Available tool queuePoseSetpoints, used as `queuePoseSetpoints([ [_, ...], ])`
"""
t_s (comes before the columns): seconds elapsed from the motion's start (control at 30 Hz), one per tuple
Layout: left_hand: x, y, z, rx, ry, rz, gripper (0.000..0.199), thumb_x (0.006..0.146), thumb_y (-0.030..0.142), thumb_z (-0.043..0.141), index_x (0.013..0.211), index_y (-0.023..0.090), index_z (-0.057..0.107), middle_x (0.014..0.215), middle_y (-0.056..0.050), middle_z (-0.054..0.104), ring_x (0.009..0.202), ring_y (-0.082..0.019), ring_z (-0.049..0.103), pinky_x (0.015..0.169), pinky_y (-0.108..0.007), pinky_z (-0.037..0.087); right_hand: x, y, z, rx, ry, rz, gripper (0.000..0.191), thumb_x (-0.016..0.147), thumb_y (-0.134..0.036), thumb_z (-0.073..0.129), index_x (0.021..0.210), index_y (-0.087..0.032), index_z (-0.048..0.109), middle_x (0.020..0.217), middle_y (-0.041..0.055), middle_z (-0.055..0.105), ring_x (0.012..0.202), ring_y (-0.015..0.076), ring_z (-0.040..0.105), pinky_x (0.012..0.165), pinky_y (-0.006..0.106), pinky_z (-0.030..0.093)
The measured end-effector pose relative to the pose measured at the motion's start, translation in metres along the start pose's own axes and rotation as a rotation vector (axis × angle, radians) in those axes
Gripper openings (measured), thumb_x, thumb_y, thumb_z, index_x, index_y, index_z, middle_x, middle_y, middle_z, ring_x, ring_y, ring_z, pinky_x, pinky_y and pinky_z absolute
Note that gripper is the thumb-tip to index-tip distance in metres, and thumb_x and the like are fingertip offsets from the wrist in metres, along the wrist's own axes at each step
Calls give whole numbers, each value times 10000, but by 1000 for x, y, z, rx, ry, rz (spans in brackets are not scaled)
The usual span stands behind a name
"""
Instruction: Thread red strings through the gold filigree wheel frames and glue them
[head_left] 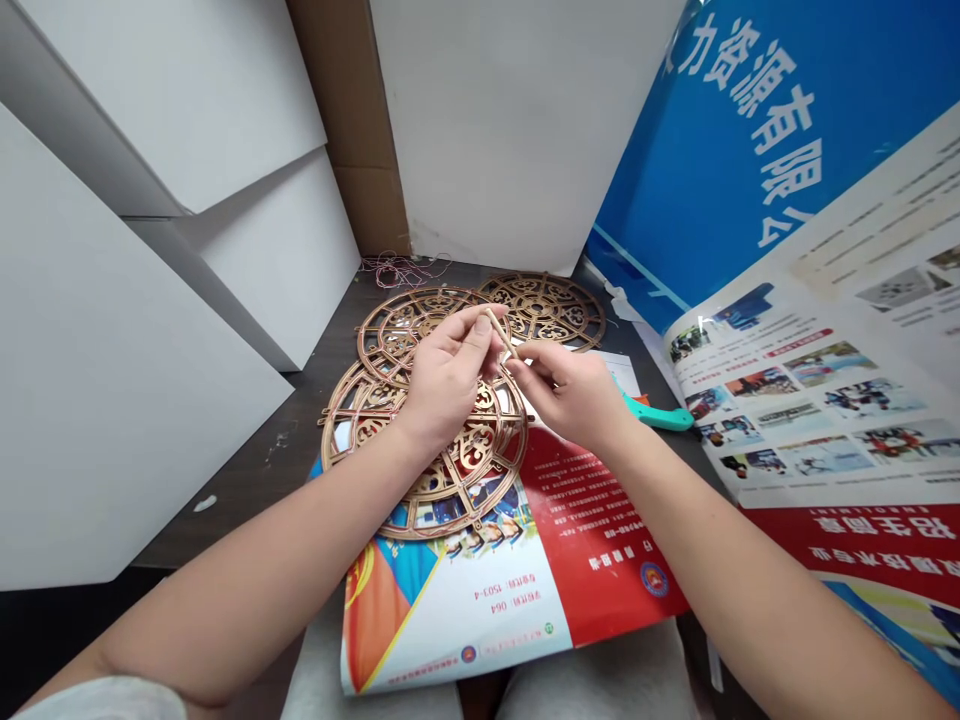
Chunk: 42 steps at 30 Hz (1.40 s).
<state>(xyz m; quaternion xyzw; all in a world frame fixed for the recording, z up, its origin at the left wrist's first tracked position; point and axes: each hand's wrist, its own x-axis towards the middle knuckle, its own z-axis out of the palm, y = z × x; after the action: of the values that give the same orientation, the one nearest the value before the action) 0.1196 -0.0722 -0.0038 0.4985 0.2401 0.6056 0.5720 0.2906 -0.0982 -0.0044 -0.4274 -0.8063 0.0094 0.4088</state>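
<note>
Between my two hands is a thin light-wood stick [501,333], held slanting down to the right. My left hand [452,375] pinches its upper end between thumb and fingers. The fingers of my right hand [568,388] close on its lower end. Under and behind my left hand lie round openwork wooden discs with scroll cut-outs: a near disc [480,505], partly hidden by my left arm, and another disc [375,335] overlapping it. A third, darker disc [559,305] rests farther back on the right.
A printed brochure [465,610] lies beneath the near disc, over my lap. A teal-handled tool [664,416] lies right of my right hand. Tangled thread [397,268] sits at the back of the dark table [255,470]. White boxes [262,260] stand left; printed posters [795,400] rise on the right.
</note>
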Motion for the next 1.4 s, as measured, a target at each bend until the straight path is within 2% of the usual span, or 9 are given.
queuePoseSetpoints([
  [0.2,-1,1,-1,-24,-5,-55,207,942,374,767,1061,206,791,772,7,626,603,-85,548,567,-212,461,0,3,-1,72,-23,-4,154,1031,-314,586,938,-202,638,614,-45,558,484,89,360,537,263,304],
  [0.37,0,1,1,8,-2,-28,198,949,390,754,1010,203,780,758,5,618,604,-92,544,569,-218,455,-1,3,-3,72,-66,27,154,1032,-321,574,955,-205,639,622,-39,558,501,99,376,548,270,307],
  [0.57,-1,3,2,59,7,-4,184,966,386,734,969,204,759,739,7,600,604,-101,551,590,-231,468,-1,2,-2,70,-51,-8,125,1024,-280,588,942,-196,632,673,-26,601,521,93,435,550,252,324],
  [0.9,-1,0,2,120,20,35,178,1012,373,670,958,206,695,700,18,561,603,-117,527,598,-244,464,-1,-3,2,-67,-75,10,153,1008,-292,562,875,-223,591,666,-2,610,532,125,477,563,266,321],
  [1.4,-1,-5,0,12,11,39,171,1022,359,656,932,218,695,693,21,526,608,-115,500,599,-241,431,-3,-4,6,24,-64,-7,131,1024,-292,559,917,-224,593,657,-22,586,523,115,466,565,258,343],
])
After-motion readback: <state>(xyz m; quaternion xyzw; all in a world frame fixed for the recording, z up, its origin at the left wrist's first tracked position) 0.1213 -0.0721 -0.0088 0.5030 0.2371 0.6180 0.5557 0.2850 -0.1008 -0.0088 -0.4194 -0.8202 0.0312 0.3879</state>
